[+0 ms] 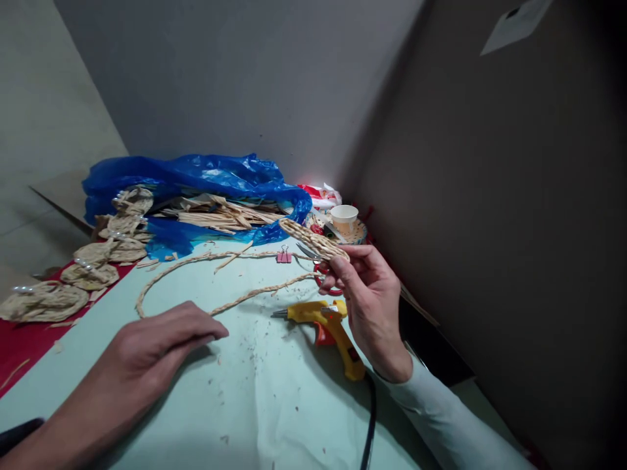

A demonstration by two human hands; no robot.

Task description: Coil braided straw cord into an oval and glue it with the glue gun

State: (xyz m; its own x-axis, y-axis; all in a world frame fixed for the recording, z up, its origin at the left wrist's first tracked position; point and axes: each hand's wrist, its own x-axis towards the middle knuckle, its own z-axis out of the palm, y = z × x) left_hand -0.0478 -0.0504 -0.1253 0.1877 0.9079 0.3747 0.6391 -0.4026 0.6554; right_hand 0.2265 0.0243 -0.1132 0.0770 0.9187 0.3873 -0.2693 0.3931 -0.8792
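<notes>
Raised over the table, my right hand (369, 294) pinches a flat, oblong coil of braided straw cord (313, 240) between thumb and fingers. A long tail of the same braided cord (264, 289) loops leftward across the table and passes behind my left hand (161, 349). That hand is low over the tabletop, its fingers and thumb pressed together; whether anything is between them is hidden. Just below the coil lies a yellow hot glue gun (318, 313) with its nozzle toward the left. Red-handled scissors (323, 277) are partly covered by my right hand.
A pink binder clip (284, 256) lies by the cord. Behind are a blue plastic bag (196, 171) of straw strips (225, 214), and a paper cup (344, 219) on a woven tray. Several woven straw pieces (44, 303) line the left edge. A black cable (371, 418) runs frontward.
</notes>
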